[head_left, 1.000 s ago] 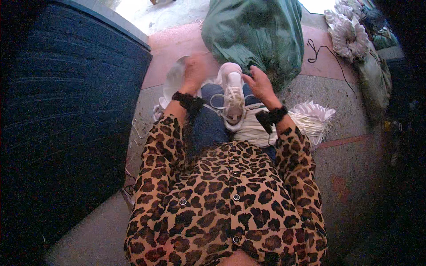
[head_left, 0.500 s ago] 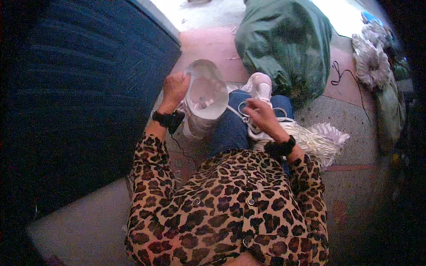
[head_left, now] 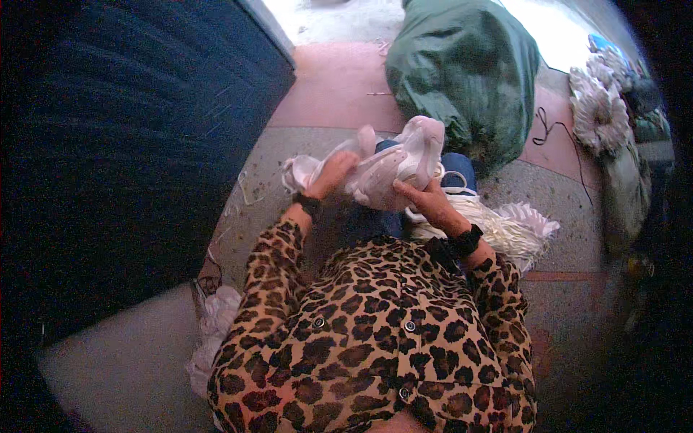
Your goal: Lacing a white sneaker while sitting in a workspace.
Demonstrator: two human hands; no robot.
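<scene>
By blue denim-clad legs point(head_left: 372, 224), a blurred left hand point(head_left: 334, 173), its grip impossible to tell, hovers beside a rounded white shoe point(head_left: 379, 180) of soft-looking material, which the right hand point(head_left: 434, 205) grasps near heaped cream-coloured cords point(head_left: 487, 222).

I'm in a tan shirt point(head_left: 361, 303) w/ blk & brn leopard spots, long sleeves point(head_left: 278, 263), round buttons point(head_left: 410, 326). Blk wristbands point(head_left: 466, 241) L & R. Blue jeans point(head_left: 460, 167), too.

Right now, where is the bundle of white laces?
In the head view, the bundle of white laces lies right of centre, beside the right hand and nearer the body than the green bag.
</scene>
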